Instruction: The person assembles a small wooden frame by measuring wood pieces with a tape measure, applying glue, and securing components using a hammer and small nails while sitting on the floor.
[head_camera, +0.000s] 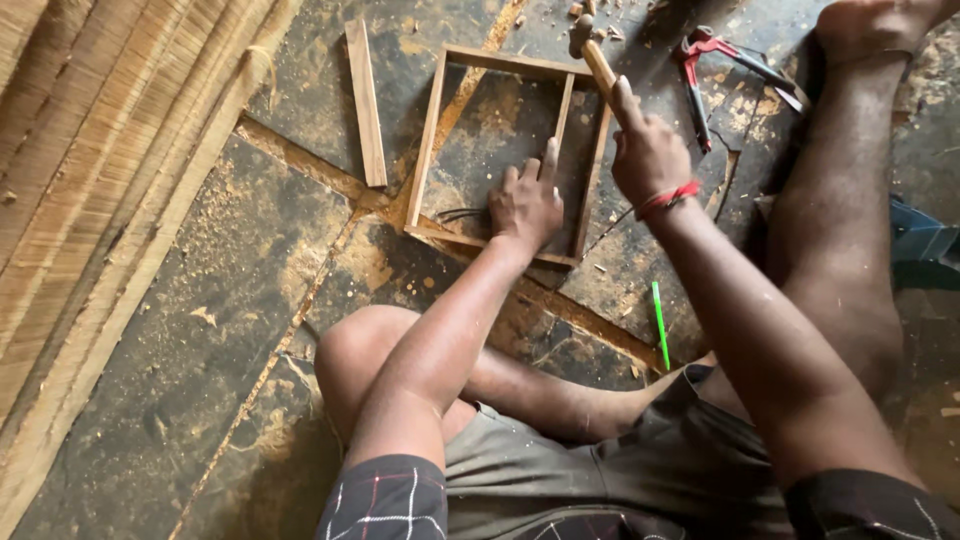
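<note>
Near the person's knees a green pencil (659, 324) lies on the stone floor (200, 330). The left hand (525, 205) presses flat, fingers spread, inside the wooden frame (430, 140), forefinger along its inner slat (563, 108). Beside it, the right hand (648, 155) grips a hammer (592, 52). Beyond the knuckles lie red pincers (700, 75).
</note>
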